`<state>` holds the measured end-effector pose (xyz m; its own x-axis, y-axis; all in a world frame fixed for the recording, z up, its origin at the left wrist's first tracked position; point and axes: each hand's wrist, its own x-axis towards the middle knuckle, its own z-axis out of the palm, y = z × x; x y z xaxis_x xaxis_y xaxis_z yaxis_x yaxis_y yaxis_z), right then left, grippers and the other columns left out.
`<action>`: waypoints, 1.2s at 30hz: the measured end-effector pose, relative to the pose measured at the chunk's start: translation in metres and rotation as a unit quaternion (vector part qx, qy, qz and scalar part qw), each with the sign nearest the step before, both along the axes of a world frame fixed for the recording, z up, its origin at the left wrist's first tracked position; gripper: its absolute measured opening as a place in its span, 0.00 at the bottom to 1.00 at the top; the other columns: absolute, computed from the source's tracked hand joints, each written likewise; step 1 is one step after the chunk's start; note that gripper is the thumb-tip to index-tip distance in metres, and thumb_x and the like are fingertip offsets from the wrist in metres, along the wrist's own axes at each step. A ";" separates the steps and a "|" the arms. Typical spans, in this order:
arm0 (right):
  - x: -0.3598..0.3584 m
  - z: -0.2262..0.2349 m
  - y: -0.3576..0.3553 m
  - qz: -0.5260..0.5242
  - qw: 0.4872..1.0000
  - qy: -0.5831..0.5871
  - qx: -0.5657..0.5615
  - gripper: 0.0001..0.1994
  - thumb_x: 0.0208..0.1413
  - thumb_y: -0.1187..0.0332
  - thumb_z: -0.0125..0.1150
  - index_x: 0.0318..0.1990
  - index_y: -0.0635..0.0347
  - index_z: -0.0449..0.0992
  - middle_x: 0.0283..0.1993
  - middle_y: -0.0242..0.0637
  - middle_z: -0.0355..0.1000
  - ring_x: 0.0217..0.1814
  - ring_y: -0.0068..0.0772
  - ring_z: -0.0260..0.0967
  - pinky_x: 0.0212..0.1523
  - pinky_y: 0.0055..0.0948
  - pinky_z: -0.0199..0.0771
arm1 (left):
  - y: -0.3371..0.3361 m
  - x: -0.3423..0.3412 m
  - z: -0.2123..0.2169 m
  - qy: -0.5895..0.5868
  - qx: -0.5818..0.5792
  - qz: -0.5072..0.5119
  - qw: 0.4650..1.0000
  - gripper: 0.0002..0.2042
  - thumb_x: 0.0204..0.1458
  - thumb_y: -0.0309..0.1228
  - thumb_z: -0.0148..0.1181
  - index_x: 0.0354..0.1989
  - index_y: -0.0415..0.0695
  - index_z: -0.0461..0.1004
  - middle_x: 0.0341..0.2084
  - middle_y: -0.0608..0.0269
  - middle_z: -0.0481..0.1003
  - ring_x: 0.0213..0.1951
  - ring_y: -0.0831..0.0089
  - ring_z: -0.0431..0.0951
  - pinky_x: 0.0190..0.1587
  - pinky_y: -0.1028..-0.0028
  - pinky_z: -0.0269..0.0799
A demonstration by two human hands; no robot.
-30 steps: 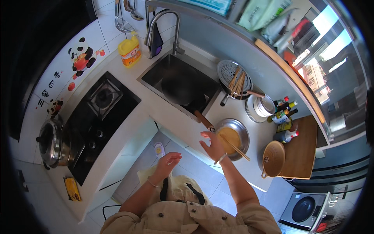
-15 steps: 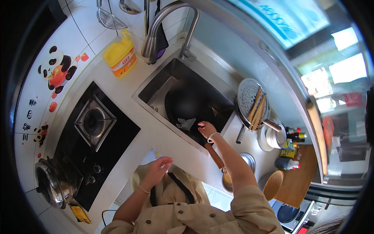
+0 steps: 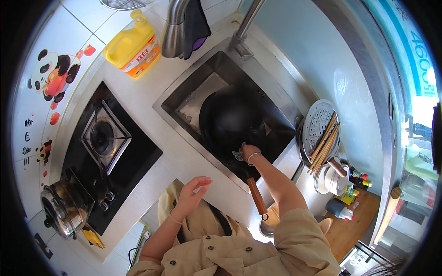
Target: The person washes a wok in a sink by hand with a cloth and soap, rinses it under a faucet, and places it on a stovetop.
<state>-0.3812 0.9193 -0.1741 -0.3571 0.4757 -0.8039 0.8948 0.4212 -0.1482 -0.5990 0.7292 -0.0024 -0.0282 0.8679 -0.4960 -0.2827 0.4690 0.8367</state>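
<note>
A black wok (image 3: 235,120) lies in the steel sink (image 3: 184,99), its wooden handle (image 3: 256,196) sticking out over the sink's near rim toward the person. The right hand (image 3: 248,152) is down at the wok's near edge, and its fingers pinch a small pale scrap that looks like a cloth or scrubber (image 3: 237,155); how tightly they close on it cannot be made out. The left hand (image 3: 192,193) hovers above the near edge of the tabletop (image 3: 152,92), holding nothing, fingers loosely spread and curled. No water can be seen running from the tap (image 3: 177,25), and the yellow detergent bottle (image 3: 131,46) stands untouched at the tabletop's far edge, beside the gas hob (image 3: 106,138). Judging by this, the washing of the wok has barely begun: the wok is in place and the hand is on it, but wetting, soaping and rinsing seem left to do.

Against the picture half a second back, the view has closed in on the sink, the right hand has settled lower onto the wok's rim, and the left hand has kept its raised, empty pose.
</note>
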 end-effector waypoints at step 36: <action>0.010 0.038 0.003 -0.524 0.794 0.297 0.085 0.09 0.41 0.72 0.56 0.30 0.67 0.71 0.26 0.50 0.71 0.30 0.45 0.71 0.34 0.36 0.68 | 0.031 -0.005 0.026 0.035 0.072 -0.068 0.994 0.11 0.54 0.25 0.50 0.45 0.37 0.68 0.40 0.61 0.72 0.46 0.74 0.71 0.51 0.75 0.64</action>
<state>-0.3709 0.9220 -0.1358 0.0133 0.8450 -0.5346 0.5602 -0.4491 -0.6960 -0.6039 0.7606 0.0236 0.0651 0.9280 -0.3667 -0.1638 0.3725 0.9135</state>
